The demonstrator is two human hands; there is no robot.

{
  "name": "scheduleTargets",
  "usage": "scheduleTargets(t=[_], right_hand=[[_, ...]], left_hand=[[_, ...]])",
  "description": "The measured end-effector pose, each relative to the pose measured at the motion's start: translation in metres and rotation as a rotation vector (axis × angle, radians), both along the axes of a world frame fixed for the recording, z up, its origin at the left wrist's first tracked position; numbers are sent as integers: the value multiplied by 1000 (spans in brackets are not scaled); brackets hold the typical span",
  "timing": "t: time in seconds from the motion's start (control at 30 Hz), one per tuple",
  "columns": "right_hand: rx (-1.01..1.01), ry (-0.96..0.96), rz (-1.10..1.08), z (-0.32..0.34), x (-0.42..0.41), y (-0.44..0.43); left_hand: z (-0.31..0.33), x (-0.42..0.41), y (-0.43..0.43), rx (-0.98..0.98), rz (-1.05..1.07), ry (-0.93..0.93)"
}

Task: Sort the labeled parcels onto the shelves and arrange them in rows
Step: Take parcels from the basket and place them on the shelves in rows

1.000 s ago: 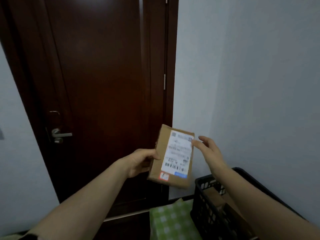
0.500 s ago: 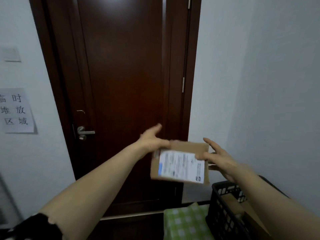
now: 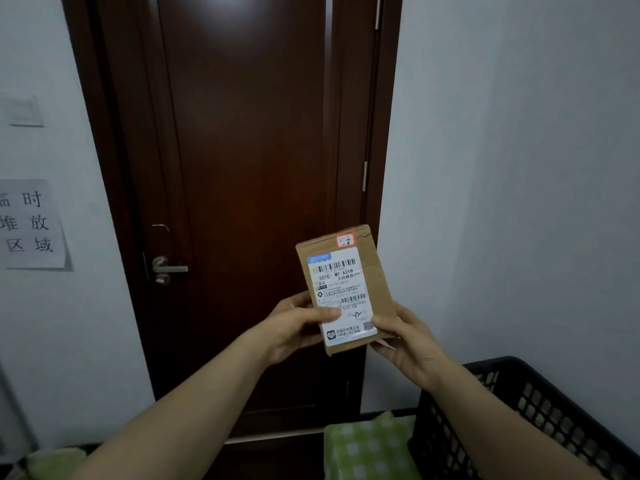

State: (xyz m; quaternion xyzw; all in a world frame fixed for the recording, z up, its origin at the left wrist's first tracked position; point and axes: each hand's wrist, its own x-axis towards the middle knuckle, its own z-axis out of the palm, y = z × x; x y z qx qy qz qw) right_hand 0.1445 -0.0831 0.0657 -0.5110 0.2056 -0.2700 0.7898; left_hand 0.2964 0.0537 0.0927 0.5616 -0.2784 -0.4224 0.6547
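Since the parcel (image 3: 379, 278) is a flat, slim cardboard box that is carried by two hands at its lower end alone, it is judged to be light and fairly stiff, though its thin board could be dented by a hard squeeze. Its printed label (image 3: 341, 292) looks glossy and may prove slippery under a thumb. A hold is therefore best taken on the bare cardboard of the long edges, at the parcel's 9 and 3 o'clock, so that the label is left uncovered for reading.

The parcel is held up in the air before the dark door (image 3: 249, 150), just below the middle of the view toward 5 o'clock. It stands upright with its top leaning slightly toward 11 o'clock, and a small red sticker (image 3: 345, 240) is seen at its 12 o'clock.

At the parcel's 8 o'clock it is grasped by the left hand (image 3: 291, 329), whose fingers are curled behind the edge while the thumb is laid across the lower label. At its 4 o'clock the lower corner is pinched by the right hand (image 3: 407, 342), thumb in front and fingers behind. No shelf is shown.
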Motion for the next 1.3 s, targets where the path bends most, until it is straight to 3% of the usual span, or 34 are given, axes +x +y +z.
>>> scheduleTargets(t=[0.57, 0.77, 1.0, 1.3], right_hand=[[-150, 70, 14, 3, 3, 5], [-206, 47, 142, 22, 41, 23], [-188, 40, 305, 3, 88, 75], [-118, 58, 668, -30, 150, 179]], left_hand=[[4, 14, 19, 47, -52, -64], [4, 37, 52, 73, 2, -87], [-10, 57, 122, 105, 197, -78], [-37, 52, 256, 194, 536, -7]])
